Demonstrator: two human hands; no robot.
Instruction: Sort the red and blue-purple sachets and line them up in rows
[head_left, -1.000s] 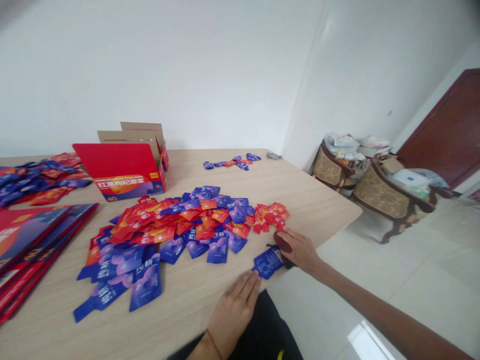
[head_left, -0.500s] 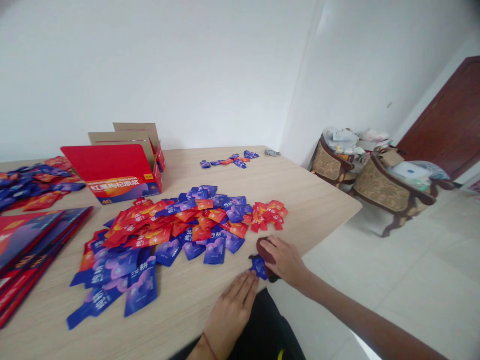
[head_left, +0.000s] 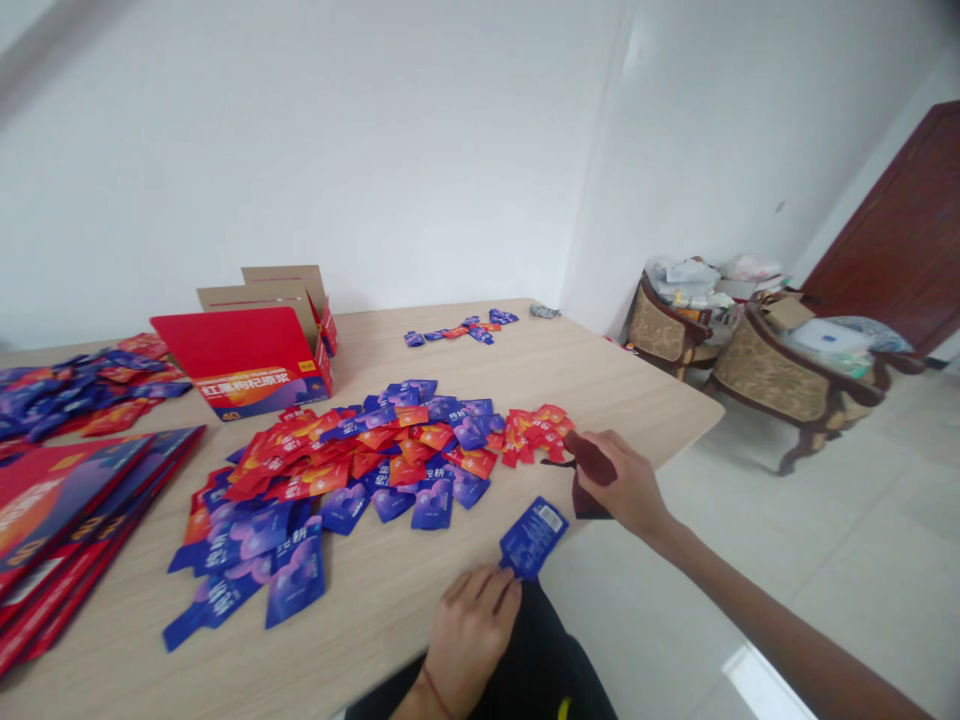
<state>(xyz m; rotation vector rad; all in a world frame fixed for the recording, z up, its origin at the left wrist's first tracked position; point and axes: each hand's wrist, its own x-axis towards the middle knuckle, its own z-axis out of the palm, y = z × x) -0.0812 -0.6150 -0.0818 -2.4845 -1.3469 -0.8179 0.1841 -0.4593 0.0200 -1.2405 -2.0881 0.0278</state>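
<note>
A blue pouch [head_left: 537, 535] lies at the table's near edge, its side with a white label and barcode facing up. My left hand [head_left: 474, 615] has its fingertips pressed together on the narrow end of this pouch; the thumb is hidden. Just right of the pouch, my right hand [head_left: 622, 485] is closed around a dark maroon tool [head_left: 595, 460] with a rounded grip and a flat-bottomed block, much like a hand stamp. The tool is apart from the pouch. A small group of red torn pieces [head_left: 531, 432] lies close behind the tool.
A heap of red and blue pouches [head_left: 360, 440] spreads over the middle of the table [head_left: 420, 600]. Open red cartons [head_left: 255, 370] stand behind it. Flat folded cartons [head_left: 97, 510] and another pouch pile [head_left: 75, 385] are at left. Loaded chairs [head_left: 787, 370] stand beyond the right edge.
My right hand has raised the maroon tool off the blue pouch and moved right and away from me. The pouch now shows fully, with my left hand still at its narrow end.
</note>
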